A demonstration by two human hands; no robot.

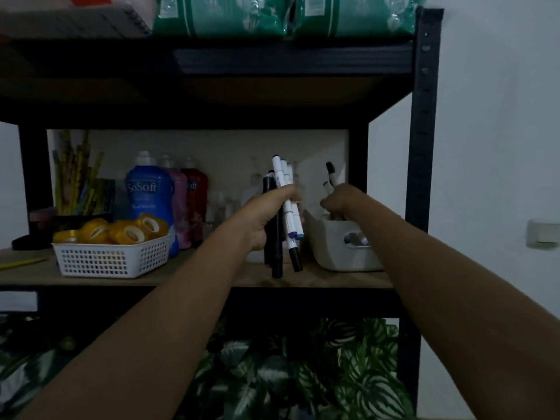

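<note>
My left hand (266,216) grips a bundle of markers (285,183), several white ones and black ones, held upright in front of the middle shelf. My right hand (342,201) is over a white bin (333,253) on the right of that shelf and holds markers (331,175) with black caps that stick up above the fist. More markers show through the bin's handle slot (357,239).
A white perforated basket (112,259) holds yellow tape rolls (127,231). Behind it stand a blue bottle (150,201), pink and red bottles and a pot of pencils (78,174). The black shelf post (422,122) rises at right. Green packs (272,16) lie on top; leaf-print fabric (333,374) lies below.
</note>
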